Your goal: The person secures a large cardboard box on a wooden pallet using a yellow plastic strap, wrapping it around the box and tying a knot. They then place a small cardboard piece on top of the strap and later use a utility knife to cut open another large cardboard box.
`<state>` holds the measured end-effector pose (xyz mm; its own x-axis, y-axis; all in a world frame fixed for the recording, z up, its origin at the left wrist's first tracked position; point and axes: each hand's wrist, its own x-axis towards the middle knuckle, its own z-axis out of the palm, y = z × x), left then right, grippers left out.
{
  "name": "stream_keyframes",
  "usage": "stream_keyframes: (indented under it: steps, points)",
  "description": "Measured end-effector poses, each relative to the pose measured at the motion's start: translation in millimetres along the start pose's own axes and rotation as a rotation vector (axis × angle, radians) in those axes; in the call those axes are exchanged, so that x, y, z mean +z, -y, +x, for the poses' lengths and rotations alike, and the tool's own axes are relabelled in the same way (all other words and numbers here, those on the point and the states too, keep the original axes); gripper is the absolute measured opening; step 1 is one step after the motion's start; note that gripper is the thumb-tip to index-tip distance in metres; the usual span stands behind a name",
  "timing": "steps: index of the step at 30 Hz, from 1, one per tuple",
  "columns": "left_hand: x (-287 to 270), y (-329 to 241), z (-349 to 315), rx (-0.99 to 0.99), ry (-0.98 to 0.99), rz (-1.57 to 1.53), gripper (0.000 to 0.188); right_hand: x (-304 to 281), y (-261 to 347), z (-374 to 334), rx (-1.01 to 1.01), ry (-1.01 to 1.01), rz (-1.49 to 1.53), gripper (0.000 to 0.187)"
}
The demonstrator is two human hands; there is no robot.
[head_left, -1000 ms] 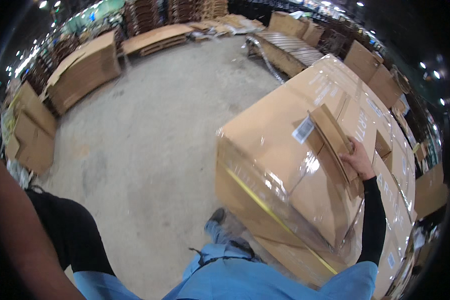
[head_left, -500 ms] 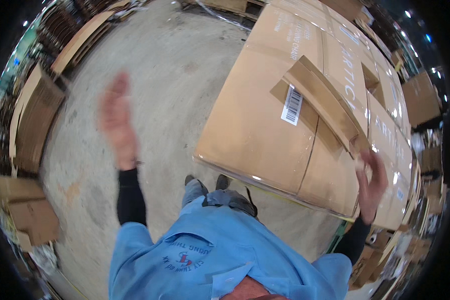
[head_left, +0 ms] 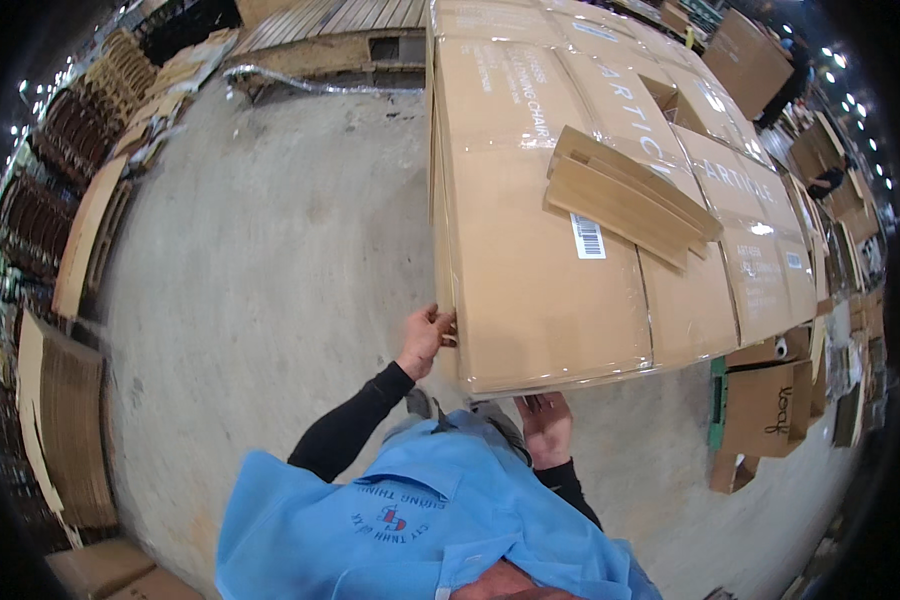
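A large block of brown cartons (head_left: 550,310), covered with clear plastic film, fills the right of the head view. My left hand (head_left: 425,340) is at its left side near the front corner, fingers curled in against the carton's edge. Under the near edge is my right hand (head_left: 547,430), palm turned up. Its fingertips are partly hidden by the overhanging carton, so its grip is unclear. On top of the block lie folded cardboard strips (head_left: 630,200), touched by neither hand, beside a white barcode label (head_left: 588,238).
Stacked flat cardboard (head_left: 75,420) stands at the left, with curved wooden parts (head_left: 65,130) farther back. A slatted wooden pallet (head_left: 330,25) is at the far side. An open carton (head_left: 767,405) sits to the right by a green pallet (head_left: 717,400). Grey concrete floor (head_left: 260,230) spreads leftward.
My left hand has come from over the floor to the block's left edge. My right hand has let go of the cardboard strips and moved under the near edge. The strips now lie flatter.
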<state>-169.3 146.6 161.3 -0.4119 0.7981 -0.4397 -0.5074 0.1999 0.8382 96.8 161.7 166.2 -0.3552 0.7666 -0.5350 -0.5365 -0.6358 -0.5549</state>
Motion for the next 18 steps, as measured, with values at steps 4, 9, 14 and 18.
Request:
stream_keyframes:
  steps: [4,9,14,18]
  points:
    - [-14.9,5.3,14.0,-0.171,0.117,-0.129,0.018,-4.4,-22.6,8.9,-0.007,-0.072,0.181,0.014]
    - [-5.6,-12.4,5.1,-0.203,0.171,-0.167,0.018,-5.0,-38.4,12.5,-0.092,-0.039,0.198,0.012]
    - [-5.3,0.8,-2.4,-0.139,0.137,-0.134,0.032,33.8,-30.2,-10.9,-0.093,-0.104,0.192,0.022]
    - [2.4,-5.5,-30.3,-0.102,0.14,-0.142,0.045,59.0,-30.2,-15.9,-0.112,-0.207,0.26,0.035]
